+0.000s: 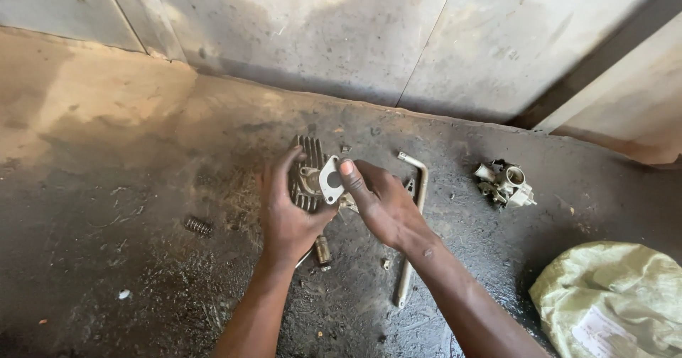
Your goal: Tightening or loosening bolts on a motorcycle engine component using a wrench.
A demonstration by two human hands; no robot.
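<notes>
Two bare hands at work over a dark, oil-stained floor (pixel 142 273), close together near the middle of the view. Left hand (pixel 288 212) wrapped around a finned metal engine part (pixel 304 180), fingers curled up over its far edge, thumb low against the near side; part held tilted, fins facing left and away. Right hand (pixel 383 205) coming in from the right, thumb and fingertips pinched narrow on a flat pale gasket (pixel 331 179) with a round hole, pressed flat against the face of the finned part. Both hands closed on what they hold, neither spread wide.

Just below the hands, lying on the floor, a small brass-coloured cylindrical piece (pixel 322 249). Beneath and to the right of the right wrist, a long bent metal wrench (pixel 412 230), its angled end pointing toward the wall. Further right, well apart from the hands, a small carburettor (pixel 506 184) resting alone. To the left, also well apart, a short coil spring (pixel 198 226). At the lower right corner, a pale green sack (pixel 611 301), crumpled. Behind everything, a grey concrete wall (pixel 320 31) meeting the floor.
</notes>
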